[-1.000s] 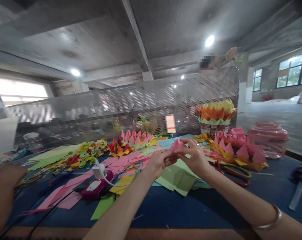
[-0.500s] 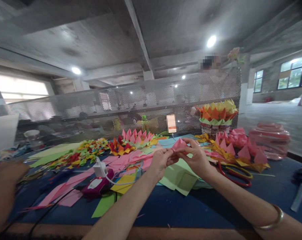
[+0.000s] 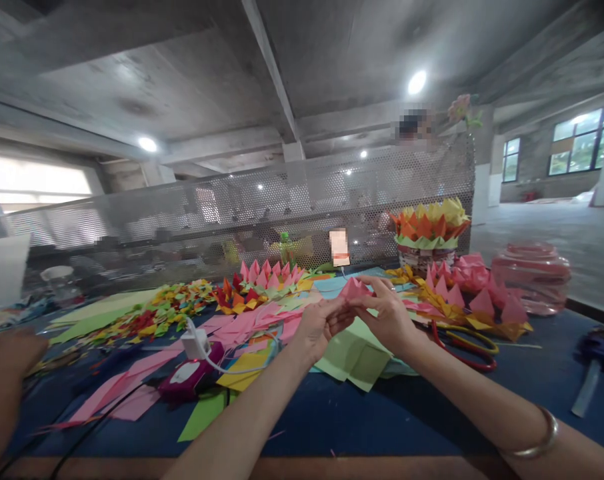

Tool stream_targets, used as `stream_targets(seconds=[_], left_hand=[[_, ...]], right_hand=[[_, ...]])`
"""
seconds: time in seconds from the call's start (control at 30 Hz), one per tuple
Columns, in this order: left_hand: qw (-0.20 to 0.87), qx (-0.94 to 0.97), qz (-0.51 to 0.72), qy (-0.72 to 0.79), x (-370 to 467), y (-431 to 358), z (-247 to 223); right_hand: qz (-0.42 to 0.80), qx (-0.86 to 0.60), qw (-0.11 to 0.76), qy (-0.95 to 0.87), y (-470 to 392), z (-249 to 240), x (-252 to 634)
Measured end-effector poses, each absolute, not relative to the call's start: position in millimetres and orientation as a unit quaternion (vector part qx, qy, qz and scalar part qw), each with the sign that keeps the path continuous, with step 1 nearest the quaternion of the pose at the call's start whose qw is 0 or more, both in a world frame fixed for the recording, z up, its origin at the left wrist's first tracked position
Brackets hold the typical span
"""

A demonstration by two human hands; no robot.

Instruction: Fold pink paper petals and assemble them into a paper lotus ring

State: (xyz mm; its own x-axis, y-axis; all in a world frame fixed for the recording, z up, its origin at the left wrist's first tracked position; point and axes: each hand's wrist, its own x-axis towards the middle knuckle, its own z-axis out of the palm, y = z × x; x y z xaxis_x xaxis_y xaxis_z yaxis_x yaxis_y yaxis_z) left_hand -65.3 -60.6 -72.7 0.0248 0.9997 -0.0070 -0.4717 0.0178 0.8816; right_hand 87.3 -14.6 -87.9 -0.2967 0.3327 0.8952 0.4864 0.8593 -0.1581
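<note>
A folded piece of pink paper point(image 3: 356, 289) is pinched between my two hands above the middle of the table. My left hand point(image 3: 323, 323) is closed on its left side, thumb on top. From the right, my right hand point(image 3: 385, 311) grips it with thumb and fingers, partly hiding the folds. Light green sheets point(image 3: 355, 357) lie under my hands, and flat pink strips point(image 3: 252, 321) spread to the left. Beyond them stands a row of pointed pink paper petals point(image 3: 272, 275). At the right are more pink petals point(image 3: 482, 300) over yellow ones.
A purple power strip point(image 3: 192, 379) with a white charger point(image 3: 196, 343) sits at left. Red-handled scissors point(image 3: 465, 353) and a pink plastic jar point(image 3: 532, 280) are at right. A phone point(image 3: 339, 248) leans on the mesh panel point(image 3: 282, 200). Another person's hand point(image 3: 12, 360) is at far left.
The view has shifted slightly. Both hands keep hold of the pink paper in nearly the same place, and its peak looks lower and differently turned.
</note>
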Motion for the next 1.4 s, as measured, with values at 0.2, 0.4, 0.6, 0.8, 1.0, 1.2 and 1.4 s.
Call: stream_targets(seconds=[0.2, 0.4, 0.6, 0.8, 1.0, 1.2, 1.4], left_hand=[[0.599, 0.351, 0.620, 0.366, -63, -61, -73], [0.592, 0.345, 0.630, 0.365, -63, -60, -76], [0.589, 0.346, 0.636, 0.359, -65, -60, -72], [0.560, 0.358, 0.654, 0.361, -68, -59, -69], [0.524, 0.370, 0.663, 0.386, -73, -54, -72], [0.498, 0.398, 0.663, 0.393, -73, -54, -74], [0.479, 0.424, 0.654, 0.404, -68, -60, -73]], right_hand=[[-0.107, -0.237, 0.527, -0.809, -23, -84, 87], [-0.126, -0.226, 0.519, -0.815, -25, -85, 86], [-0.110, -0.217, 0.516, -0.821, -30, -80, 85], [-0.082, -0.204, 0.523, -0.824, -43, -71, 89], [0.144, -0.312, 0.640, -0.687, -26, -82, 85], [0.452, -0.331, 0.508, -0.654, -24, -91, 78], [0.483, -0.286, 0.494, -0.664, -33, -87, 75]])
